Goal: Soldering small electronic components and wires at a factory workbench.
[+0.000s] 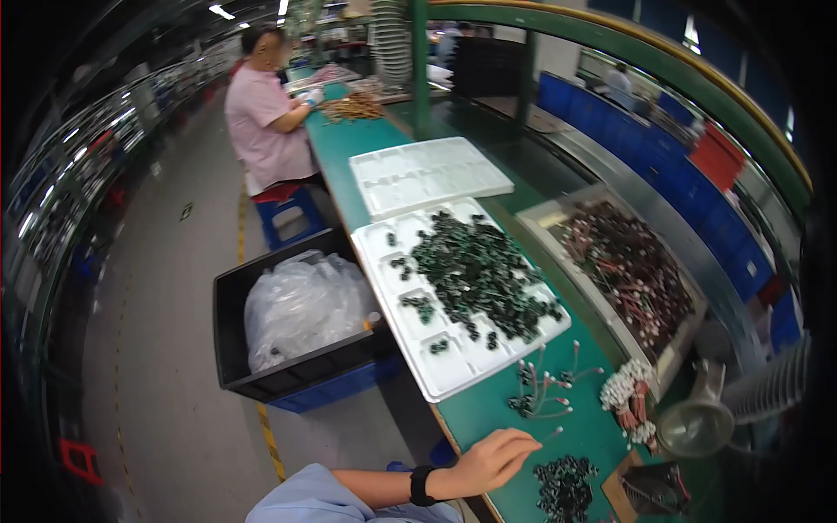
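My left hand (497,458), with a black band on its wrist, is over the green bench near its front edge. Its fingers are pinched together, and a thin wire lead (551,434) with a pale tip sticks out from the fingertips. What sits at the lead's other end is hidden by the fingers. Just beyond lie several small black parts with pinkish wires (542,394). Beside the hand is a heap of small black parts (565,488). A bundle of red wires with white connectors (629,392) lies to the right. My right hand does not show.
A white compartment tray (453,370) carries a heap of green-black parts; another white tray (432,174) lies beyond. At right are a box of wired parts (628,270) and a fume funnel (697,427). A black crate (253,379) holds plastic bags. A co-worker (266,122) sits farther along.
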